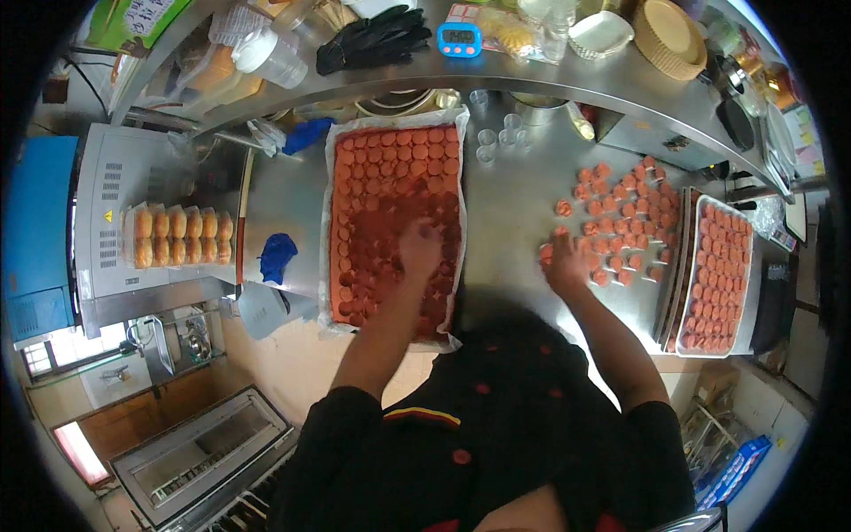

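A long tray (pixel 330 133) lined with pale paper holds rows of round red macaron shells (pixel 399 152). Its middle and lower part look darker and disturbed. Over that part is my left hand (pixel 421 250), its fingers curled together; whatever they hold is hidden. To the right, my right hand (pixel 568 266) is low over the steel table with thumb and fingers around a red macaron (pixel 545 254). Another macaron (pixel 563 207) lies just beyond those fingertips. Many red macarons (pixel 625 222), several showing white at their edges, lie in a loose group right of that hand.
At the right stand trays (pixel 747 266) with more macarons in rows. Clear boxes of golden buns (pixel 177 239) sit on the left. Near them lies a blue cloth (pixel 277 257). Small clear cups (pixel 487 142) stand behind. A steel shelf (pixel 372 93) carrying a blue timer (pixel 458 40) overhangs the back.
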A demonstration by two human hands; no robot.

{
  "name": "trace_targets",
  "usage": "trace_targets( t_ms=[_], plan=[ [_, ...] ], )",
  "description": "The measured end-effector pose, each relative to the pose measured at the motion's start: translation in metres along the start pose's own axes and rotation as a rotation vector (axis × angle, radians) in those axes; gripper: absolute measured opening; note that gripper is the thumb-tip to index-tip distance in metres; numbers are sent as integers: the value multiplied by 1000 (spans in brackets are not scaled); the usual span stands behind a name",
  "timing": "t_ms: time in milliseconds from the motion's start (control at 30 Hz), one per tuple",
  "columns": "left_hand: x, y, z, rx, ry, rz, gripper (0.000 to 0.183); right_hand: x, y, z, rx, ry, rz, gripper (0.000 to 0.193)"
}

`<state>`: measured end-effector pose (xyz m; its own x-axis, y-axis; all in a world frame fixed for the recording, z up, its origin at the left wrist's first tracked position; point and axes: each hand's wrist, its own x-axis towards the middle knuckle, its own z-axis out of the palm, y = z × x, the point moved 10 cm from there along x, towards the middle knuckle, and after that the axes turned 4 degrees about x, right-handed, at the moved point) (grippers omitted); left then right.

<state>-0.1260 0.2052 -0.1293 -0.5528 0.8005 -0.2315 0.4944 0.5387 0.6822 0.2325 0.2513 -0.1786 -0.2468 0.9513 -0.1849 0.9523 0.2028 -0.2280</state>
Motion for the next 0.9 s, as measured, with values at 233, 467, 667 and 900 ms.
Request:
trace_targets(
  t_ms=[233,467,667,900],
  plan=[
    [106,-82,-63,603,64,-219,55,25,-14,-43,106,-180,7,59],
    [128,-92,-58,848,-7,-119,67,132,-103,-25,273,-157,-183,47],
    [144,-89,-61,866,51,89,57,217,-130,26,169,-332,-91,37],
    [145,-107,-82,537,50,77,40,178,-105,14,370,-26,-276,21]
  ],
)
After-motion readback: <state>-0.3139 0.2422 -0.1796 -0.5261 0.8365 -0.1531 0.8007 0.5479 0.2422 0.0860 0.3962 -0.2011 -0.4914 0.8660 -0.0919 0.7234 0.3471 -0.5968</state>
